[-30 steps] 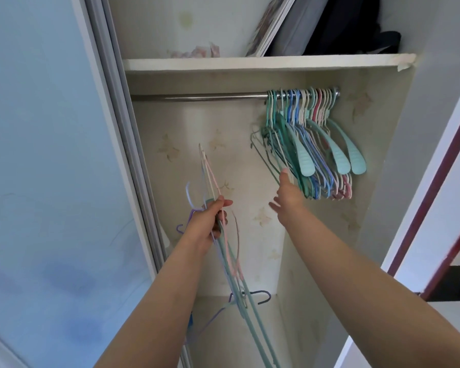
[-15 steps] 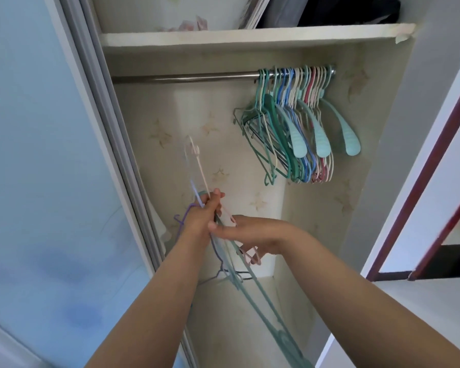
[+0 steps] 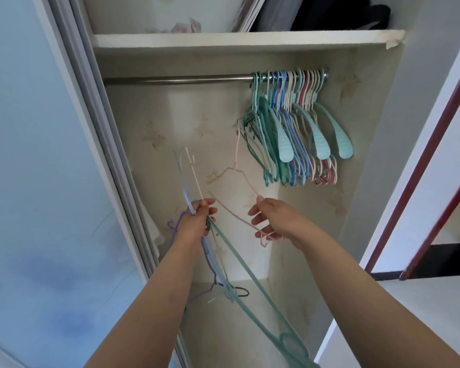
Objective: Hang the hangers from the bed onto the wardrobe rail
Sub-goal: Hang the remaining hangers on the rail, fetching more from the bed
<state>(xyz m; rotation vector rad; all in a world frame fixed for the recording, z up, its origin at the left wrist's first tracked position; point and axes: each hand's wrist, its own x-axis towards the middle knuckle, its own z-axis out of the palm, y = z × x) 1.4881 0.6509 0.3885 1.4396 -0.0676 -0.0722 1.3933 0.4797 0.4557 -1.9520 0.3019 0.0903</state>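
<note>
My left hand [image 3: 197, 221] grips a bundle of hangers [image 3: 225, 269] in teal, blue, purple and white, their ends hanging down into the wardrobe. My right hand [image 3: 274, 219] holds a thin pink hanger [image 3: 239, 176] by its lower bar, hook pointing up, apart from the bundle. The metal wardrobe rail [image 3: 175, 81] runs across the top. Several hung hangers [image 3: 295, 123] in teal, blue, pink and white crowd its right end, above and right of my right hand.
A white shelf [image 3: 237, 39] sits just above the rail with dark bags and a board on it. The sliding door frame [image 3: 96, 134] stands at the left, a white wall with a dark red strip [image 3: 436, 144] at the right.
My right hand left the hung hangers, reached over to the bundle in my left hand and drew out a pink hanger, which it now lifts to the right.
</note>
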